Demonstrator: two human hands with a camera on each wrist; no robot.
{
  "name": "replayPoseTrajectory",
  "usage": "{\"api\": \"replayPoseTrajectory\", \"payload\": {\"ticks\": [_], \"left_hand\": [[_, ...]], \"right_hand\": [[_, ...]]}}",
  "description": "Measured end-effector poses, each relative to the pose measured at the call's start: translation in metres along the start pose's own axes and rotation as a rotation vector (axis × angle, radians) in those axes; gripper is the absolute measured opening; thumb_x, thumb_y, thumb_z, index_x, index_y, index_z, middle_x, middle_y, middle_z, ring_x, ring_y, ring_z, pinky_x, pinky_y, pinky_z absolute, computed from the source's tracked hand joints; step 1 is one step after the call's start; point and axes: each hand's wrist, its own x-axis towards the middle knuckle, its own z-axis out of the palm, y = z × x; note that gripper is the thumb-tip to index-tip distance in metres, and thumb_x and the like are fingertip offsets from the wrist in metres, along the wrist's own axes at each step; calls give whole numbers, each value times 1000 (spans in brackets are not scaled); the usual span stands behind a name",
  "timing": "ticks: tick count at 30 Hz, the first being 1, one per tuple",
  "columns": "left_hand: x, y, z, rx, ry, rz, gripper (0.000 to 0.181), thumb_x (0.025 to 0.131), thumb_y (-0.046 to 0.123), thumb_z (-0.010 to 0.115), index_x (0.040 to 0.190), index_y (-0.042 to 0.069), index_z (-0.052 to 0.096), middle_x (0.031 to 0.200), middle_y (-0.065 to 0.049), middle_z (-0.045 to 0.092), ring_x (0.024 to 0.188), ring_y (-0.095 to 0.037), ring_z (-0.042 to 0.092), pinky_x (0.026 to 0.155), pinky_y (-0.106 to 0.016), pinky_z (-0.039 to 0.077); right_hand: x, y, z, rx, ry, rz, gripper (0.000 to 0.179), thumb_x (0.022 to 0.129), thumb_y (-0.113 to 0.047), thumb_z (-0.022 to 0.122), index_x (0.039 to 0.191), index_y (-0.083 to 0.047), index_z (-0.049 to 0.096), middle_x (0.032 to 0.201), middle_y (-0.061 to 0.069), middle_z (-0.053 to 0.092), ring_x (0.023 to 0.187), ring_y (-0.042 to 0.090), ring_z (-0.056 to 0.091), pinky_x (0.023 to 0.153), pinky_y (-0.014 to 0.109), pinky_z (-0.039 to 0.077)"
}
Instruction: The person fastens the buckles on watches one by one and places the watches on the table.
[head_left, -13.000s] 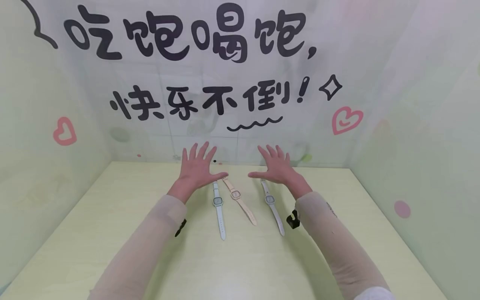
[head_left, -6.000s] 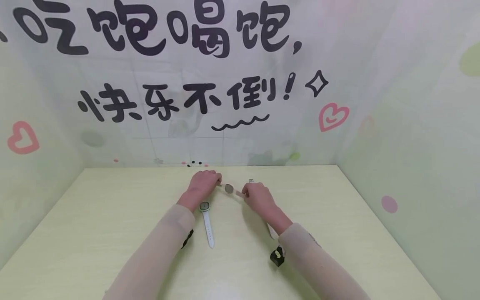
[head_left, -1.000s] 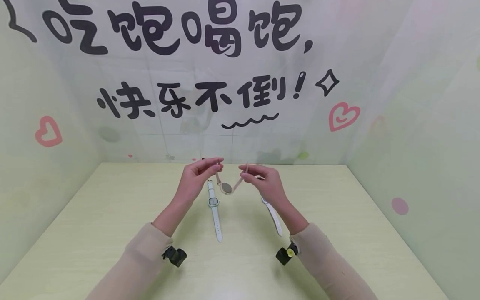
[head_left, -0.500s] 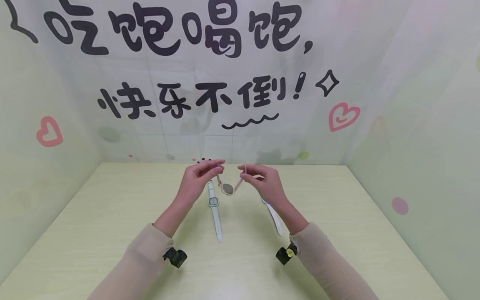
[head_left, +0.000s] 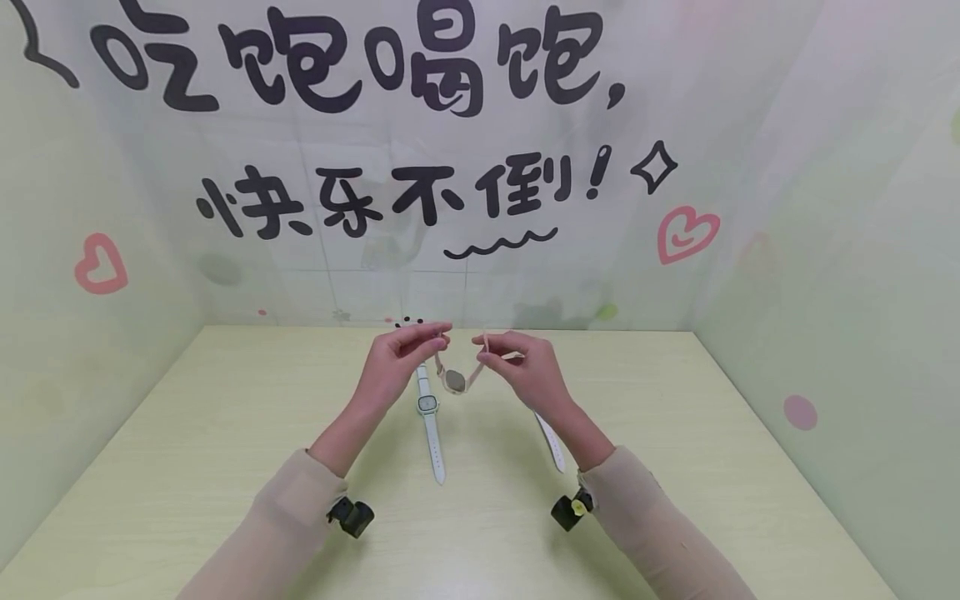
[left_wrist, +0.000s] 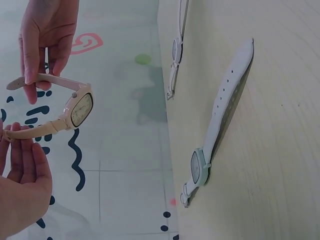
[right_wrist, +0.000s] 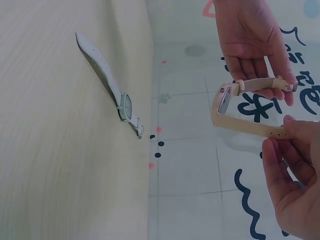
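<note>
A wristwatch with a pale peach strap (head_left: 454,381) hangs in a U between both hands, above the table, its case lowest. My left hand (head_left: 393,358) pinches the buckle end; in the right wrist view the buckle (right_wrist: 291,87) sits at its fingertips. The holed end of the strap is between the thumb and fingers of my right hand (head_left: 534,367). In the left wrist view the watch face (left_wrist: 82,110) shows. A watch with a pale mint case and whitish strap (head_left: 433,442) lies flat below the left hand. Another whitish watch strap (head_left: 550,442) lies partly hidden under the right hand.
The light wood table (head_left: 480,533) ends at a printed back wall (head_left: 480,292), with side walls left and right. Black wrist cameras (head_left: 351,517) hang from both sleeves, low over the tabletop.
Earlier, both hands were empty and spread over the table, where the peach watch lay; it is now lifted. Over the last second the right hand has edged left, bringing the strap ends slightly closer.
</note>
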Motion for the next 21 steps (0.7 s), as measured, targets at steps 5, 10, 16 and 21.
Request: {"api": "replayPoseTrajectory", "payload": {"ticks": [5,10,16,21], "left_hand": [[-1,-2,0,8,-7,15,33,98,16,64,128,3,66,128,-19,67,99,8,66,93,-13,52],[-1,-4,0,16,-9,22,32,98,17,64,127,4,67,128,-17,68,99,7,67,92,-13,53],[-4,-2,0,15,-11,24,31,97,16,65,126,5,68,127,-17,68,98,7,67,91,-14,53],[-4,-2,-1,16,-15,29,31,97,16,65,126,5,68,127,-17,68,99,7,67,91,-14,53]], "right_hand": [[-1,-2,1,-38,-12,-20,24,91,-13,72,113,-6,75,104,12,76,91,22,71,78,28,62],[-2,-1,2,-61,-17,-65,23,90,-11,73,112,-5,76,103,11,77,90,23,72,76,26,62],[-3,1,3,-78,-22,-85,23,90,-11,73,111,-5,76,104,11,77,91,23,73,75,24,61],[-3,0,3,-92,-26,-95,22,89,-10,74,110,-4,76,104,11,77,89,22,72,74,24,61]]}}
